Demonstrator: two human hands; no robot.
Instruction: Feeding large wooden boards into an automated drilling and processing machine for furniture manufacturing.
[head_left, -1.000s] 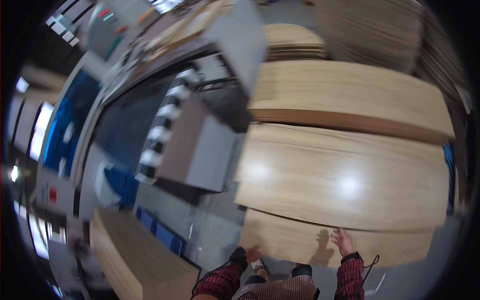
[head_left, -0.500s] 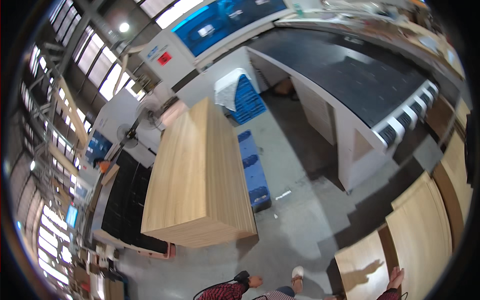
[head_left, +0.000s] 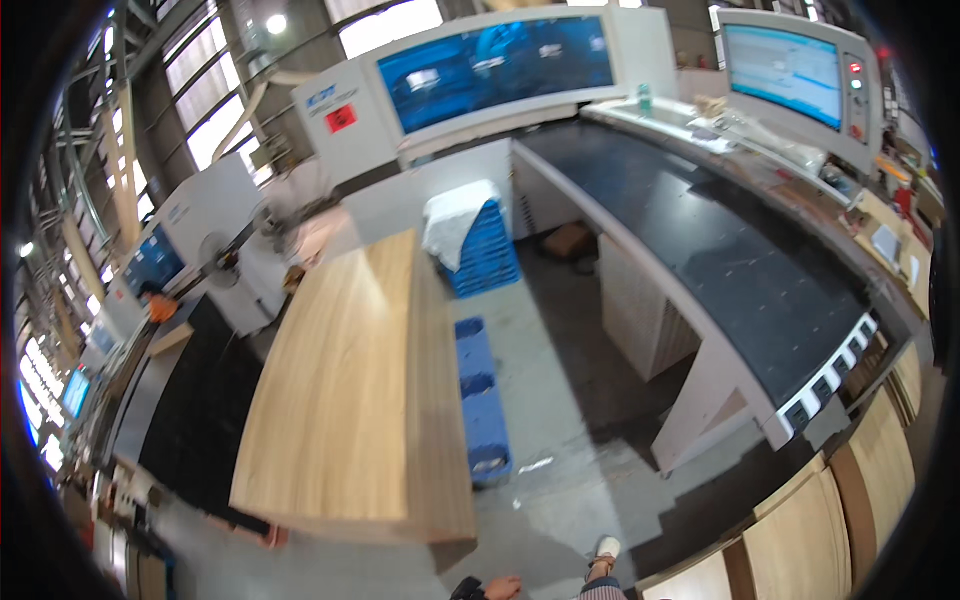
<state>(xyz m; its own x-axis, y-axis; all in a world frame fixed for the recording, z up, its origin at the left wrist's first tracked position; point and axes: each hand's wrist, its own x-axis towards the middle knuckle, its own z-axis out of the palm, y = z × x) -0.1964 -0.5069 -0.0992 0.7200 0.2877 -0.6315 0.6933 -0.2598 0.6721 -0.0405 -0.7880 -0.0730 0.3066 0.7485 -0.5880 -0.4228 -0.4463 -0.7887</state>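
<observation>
Woodworking workshop, stacked wood panels (head_left: 335, 390), black-topped machine (head_left: 690, 230), control screen (head_left: 782, 75)

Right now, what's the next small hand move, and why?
Probably raise the left hand toward the stack of wood boards: that hand shows nothing held, sits low at the picture's bottom edge, apart from the stack, whose near end is ahead and left.

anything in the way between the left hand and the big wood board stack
Nothing visible: only grey floor shows between the left hand and the wood board stack. The blue plastic pallet lies off that line, along the stack's right side.
</observation>
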